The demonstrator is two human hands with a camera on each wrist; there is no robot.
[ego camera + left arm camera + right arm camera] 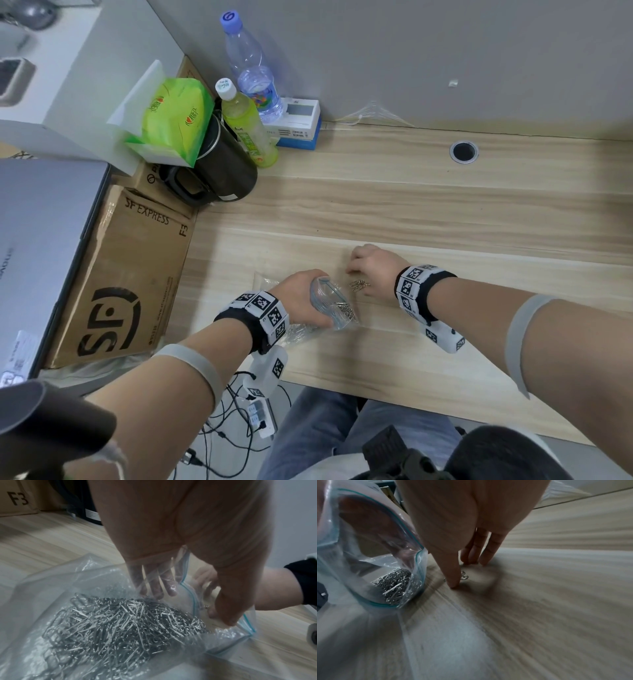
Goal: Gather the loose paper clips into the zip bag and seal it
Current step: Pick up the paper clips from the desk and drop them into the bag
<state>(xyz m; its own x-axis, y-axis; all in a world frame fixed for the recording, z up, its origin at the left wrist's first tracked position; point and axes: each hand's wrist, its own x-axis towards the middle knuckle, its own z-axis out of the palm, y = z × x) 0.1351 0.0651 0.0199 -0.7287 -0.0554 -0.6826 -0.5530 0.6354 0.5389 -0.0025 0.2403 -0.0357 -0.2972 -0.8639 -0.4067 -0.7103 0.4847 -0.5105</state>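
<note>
My left hand (303,298) holds the clear zip bag (330,305) by its blue-edged mouth, fingers (157,586) inside and thumb outside, keeping it open toward the right. A heap of silver paper clips (120,626) lies in the bag on the desk. A small cluster of loose paper clips (359,285) lies on the wood just right of the bag's mouth. My right hand (359,274) stands over them, thumb tip and fingertips (471,559) touching the desk on either side of the loose clips (465,576). The bag (368,545) gapes beside that thumb.
A wooden desk (445,212) stretches to the right and back. An SF Express cardboard box (126,274), a black kettle (219,171), a tissue pack (171,116) and two bottles (250,68) crowd the left rear. A cable hole (464,151) sits far right.
</note>
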